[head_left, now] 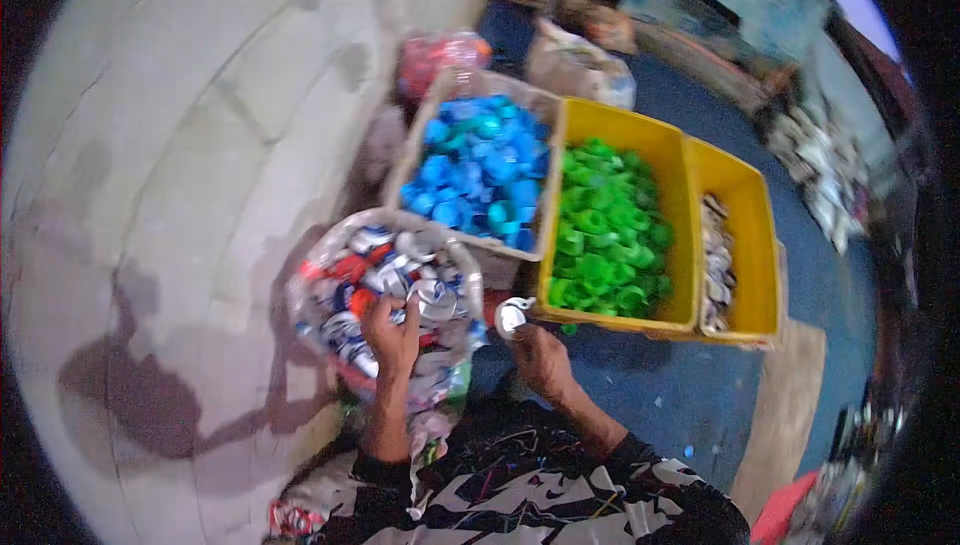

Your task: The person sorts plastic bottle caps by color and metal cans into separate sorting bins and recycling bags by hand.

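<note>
Over a clear plastic bag [474, 280] full of mixed white, blue and red caps, my left hand [392, 333] has its fingers curled among the contents. What they grip, if anything, is hard to make out. A round white and blue piece [435, 297] lies right beside its fingertips. To the right of the bag, my right hand [540, 357] pinches a white cap [511, 317] in front of the yellow bin's corner.
Blue caps [480, 160] fill a pale crate [402, 167]. A yellow bin [625, 117] holds green caps [605, 235]; another yellow bin [748, 235] has whitish pieces [716, 265]. A pink bag [440, 57] and a pale sack [580, 63] stand behind. A wall [200, 165] rises at left.
</note>
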Available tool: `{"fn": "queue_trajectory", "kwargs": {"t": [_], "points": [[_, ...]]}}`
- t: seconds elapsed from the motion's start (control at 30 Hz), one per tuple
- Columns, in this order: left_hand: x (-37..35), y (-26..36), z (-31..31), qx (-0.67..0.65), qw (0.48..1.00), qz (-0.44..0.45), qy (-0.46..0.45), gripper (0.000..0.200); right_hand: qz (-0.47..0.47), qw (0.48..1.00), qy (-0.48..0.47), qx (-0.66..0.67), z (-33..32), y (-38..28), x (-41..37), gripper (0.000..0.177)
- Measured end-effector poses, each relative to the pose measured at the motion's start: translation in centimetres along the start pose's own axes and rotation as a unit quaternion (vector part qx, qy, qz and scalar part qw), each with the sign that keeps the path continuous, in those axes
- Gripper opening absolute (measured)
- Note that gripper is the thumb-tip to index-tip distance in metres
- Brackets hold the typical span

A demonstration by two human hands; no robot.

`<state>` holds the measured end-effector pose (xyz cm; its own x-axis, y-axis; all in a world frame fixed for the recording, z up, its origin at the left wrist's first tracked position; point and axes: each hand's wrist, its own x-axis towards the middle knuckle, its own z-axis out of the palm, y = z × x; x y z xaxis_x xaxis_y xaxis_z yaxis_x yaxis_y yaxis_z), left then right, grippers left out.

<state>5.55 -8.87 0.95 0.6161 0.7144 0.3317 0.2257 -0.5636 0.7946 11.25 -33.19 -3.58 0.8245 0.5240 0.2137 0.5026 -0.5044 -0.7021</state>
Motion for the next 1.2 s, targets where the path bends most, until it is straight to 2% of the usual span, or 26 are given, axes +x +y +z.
{"fn": "queue_trajectory", "kwargs": {"t": [0.1, 0.2, 0.27, 0.33, 0.37, 0.47, 0.5, 0.63, 0.8, 0.87, 0.93, 0.97, 1.07, 1.13, 1.17, 1.2], "points": [[-2.1, 1.9, 4.7, -0.050, 0.997, 0.047, -0.037, 0.022, 0.010, 0.999, 0.033, -0.032, -3.3, 1.0, -1.2, 0.024], [-5.7, 3.5, 9.2, -0.105, 0.986, 0.025, -0.127, 0.020, 0.041, 0.995, 0.067, -0.065, -6.1, 2.7, -3.7, 0.025], [-7.4, 7.0, 10.9, -0.140, 0.973, 0.002, -0.184, 0.018, 0.063, 0.989, 0.105, -0.079, -8.0, 3.7, -5.2, 0.025], [-8.9, 9.4, 13.0, -0.167, 0.961, 0.042, -0.216, 0.019, 0.111, 0.982, 0.130, -0.085, -9.5, 5.1, -6.6, 0.024], [-9.6, 11.1, 13.8, -0.141, 0.958, 0.015, -0.250, 0.020, 0.132, 0.977, 0.142, -0.086, -10.4, 6.0, -7.2, 0.023], [-12.2, 12.2, 18.5, -0.161, 0.936, 0.050, -0.308, 0.018, 0.162, 0.969, 0.164, -0.090, -13.3, 8.5, -9.0, 0.020], [-12.8, 13.1, 20.3, -0.178, 0.921, 0.028, -0.344, 0.016, 0.182, 0.965, 0.170, -0.077, -14.3, 9.8, -9.6, 0.019], [-14.8, 19.0, 27.1, -0.100, 0.892, 0.134, -0.421, 0.011, 0.225, 0.954, 0.192, -0.060, -18.7, 15.5, -12.5, 0.016], [-16.6, 27.9, 36.8, -0.102, 0.852, 0.246, -0.451, 0.010, 0.280, 0.933, 0.221, -0.038, -27.7, 22.6, -14.8, 0.017], [-17.1, 32.1, 40.4, -0.111, 0.835, 0.296, -0.450, 0.010, 0.235, 0.929, 0.266, -0.106, -31.4, 25.3, -15.3, 0.016], [-17.3, 36.7, 43.0, -0.091, 0.823, 0.360, -0.429, 0.010, 0.232, 0.912, 0.313, -0.125, -35.3, 26.5, -15.3, 0.017], [-17.4, 38.8, 44.2, -0.091, 0.823, 0.345, -0.441, 0.008, 0.230, 0.904, 0.334, -0.135, -37.1, 27.3, -15.2, 0.017], [-17.6, 43.4, 49.5, -0.106, 0.805, 0.393, -0.432, 0.009, 0.216, 0.889, 0.369, -0.162, -41.3, 30.4, -14.4, 0.018], [-18.0, 45.6, 53.5, -0.061, 0.784, 0.383, -0.485, 0.019, 0.224, 0.884, 0.388, -0.134, -43.5, 32.6, -13.6, 0.019], [-18.6, 46.6, 54.8, -0.031, 0.783, 0.399, -0.476, 0.026, 0.255, 0.879, 0.386, -0.116, -44.1, 34.1, -13.3, 0.027], [-19.1, 47.2, 55.9, -0.001, 0.782, 0.414, -0.465, 0.034, 0.246, 0.872, 0.402, -0.133, -44.1, 35.1, -13.3, 0.030]]}}
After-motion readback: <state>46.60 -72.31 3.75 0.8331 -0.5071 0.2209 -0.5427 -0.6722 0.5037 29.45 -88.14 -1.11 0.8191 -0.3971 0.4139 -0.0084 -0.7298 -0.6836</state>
